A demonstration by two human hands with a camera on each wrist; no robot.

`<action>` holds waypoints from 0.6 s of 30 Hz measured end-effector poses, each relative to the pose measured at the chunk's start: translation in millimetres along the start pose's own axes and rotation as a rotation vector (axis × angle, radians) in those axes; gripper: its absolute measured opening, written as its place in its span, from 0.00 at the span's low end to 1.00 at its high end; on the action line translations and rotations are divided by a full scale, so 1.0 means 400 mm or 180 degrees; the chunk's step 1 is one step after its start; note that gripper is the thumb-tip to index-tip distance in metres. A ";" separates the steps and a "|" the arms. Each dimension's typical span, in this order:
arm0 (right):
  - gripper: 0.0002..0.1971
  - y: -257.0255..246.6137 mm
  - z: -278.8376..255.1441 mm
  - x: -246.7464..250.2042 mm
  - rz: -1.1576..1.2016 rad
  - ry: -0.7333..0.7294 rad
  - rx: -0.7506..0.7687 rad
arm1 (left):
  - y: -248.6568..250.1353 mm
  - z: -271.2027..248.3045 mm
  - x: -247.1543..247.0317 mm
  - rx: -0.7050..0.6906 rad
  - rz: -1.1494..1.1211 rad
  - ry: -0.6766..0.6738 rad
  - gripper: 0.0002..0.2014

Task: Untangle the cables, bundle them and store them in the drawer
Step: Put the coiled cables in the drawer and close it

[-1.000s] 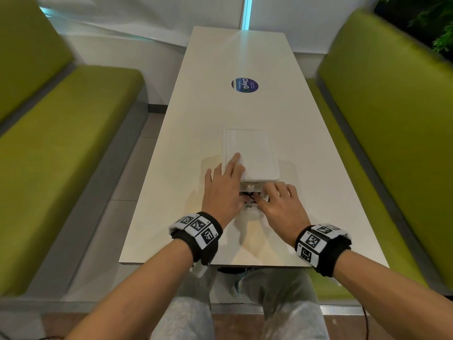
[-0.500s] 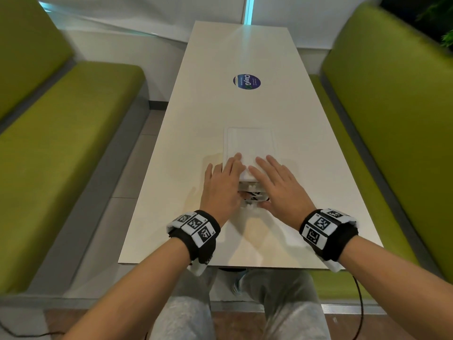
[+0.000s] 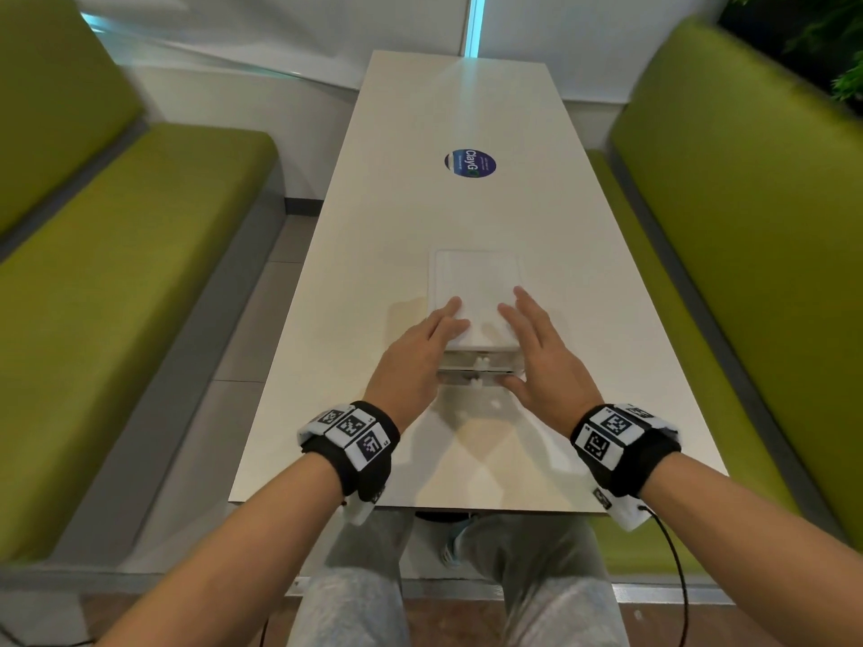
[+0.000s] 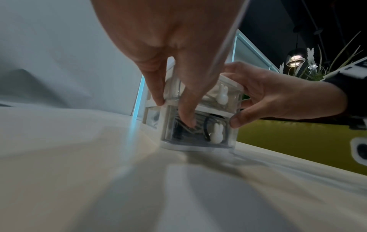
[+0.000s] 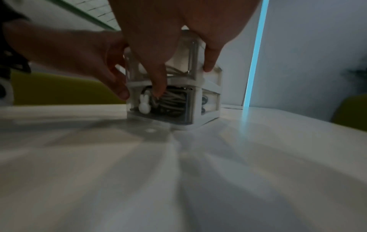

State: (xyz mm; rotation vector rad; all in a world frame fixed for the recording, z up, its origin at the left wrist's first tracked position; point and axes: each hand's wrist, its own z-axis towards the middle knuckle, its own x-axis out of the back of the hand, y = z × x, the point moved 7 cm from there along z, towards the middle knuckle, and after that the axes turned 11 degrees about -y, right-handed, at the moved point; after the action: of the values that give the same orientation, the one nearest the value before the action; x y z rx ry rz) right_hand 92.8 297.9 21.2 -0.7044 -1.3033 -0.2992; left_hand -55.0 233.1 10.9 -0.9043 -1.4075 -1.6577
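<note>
A small clear and white two-drawer box (image 3: 476,282) stands on the white table (image 3: 467,212), both drawers pushed in. Coiled black and white cables (image 5: 174,100) fill the lower drawer (image 4: 198,141) behind its rabbit-shaped knob (image 4: 216,133); a pale cable lies in the upper one. My left hand (image 3: 415,352) rests straight fingers on the box's top left, its thumb (image 4: 186,119) touching the lower drawer front. My right hand (image 3: 541,357) lies flat on the top right, its thumb (image 4: 236,122) at the lower front corner.
A round blue sticker (image 3: 470,163) sits farther up the table. Green benches (image 3: 116,273) (image 3: 747,226) run along both sides. The table's near edge (image 3: 420,506) is just behind my wrists.
The lower drawer, slightly out with cables showing a second ago, is now pushed in. My right hand has moved from the drawer front up onto the box top, fingers straightened.
</note>
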 end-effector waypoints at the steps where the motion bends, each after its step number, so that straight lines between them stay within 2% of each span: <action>1: 0.48 0.006 0.002 -0.001 0.0075 -0.0048 -0.0140 | -0.002 0.000 0.000 -0.0028 -0.0025 0.0011 0.40; 4: 0.45 0.005 0.012 -0.020 0.0012 -0.0104 -0.0348 | -0.007 0.003 0.001 -0.0055 -0.0052 -0.0026 0.45; 12: 0.45 0.017 0.011 -0.021 0.0318 -0.0076 -0.0562 | -0.001 0.003 0.006 0.0029 -0.0188 0.0061 0.39; 14: 0.51 0.038 -0.008 -0.015 0.0998 -0.0011 -0.0763 | -0.030 -0.011 0.021 0.0363 -0.0478 0.0143 0.42; 16: 0.56 0.072 -0.038 -0.025 0.2044 -0.0025 -0.1139 | -0.070 -0.035 0.024 0.0859 -0.0850 0.0115 0.49; 18: 0.54 0.078 -0.060 -0.048 0.2278 -0.0371 -0.1449 | -0.090 -0.054 0.006 0.1346 -0.1091 -0.0272 0.52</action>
State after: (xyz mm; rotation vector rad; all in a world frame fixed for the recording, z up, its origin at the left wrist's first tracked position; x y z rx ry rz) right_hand 124.1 303.2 -8.8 -1.5367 -1.0138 0.0385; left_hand -89.1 215.1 -5.9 -0.5158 -1.9633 -1.4801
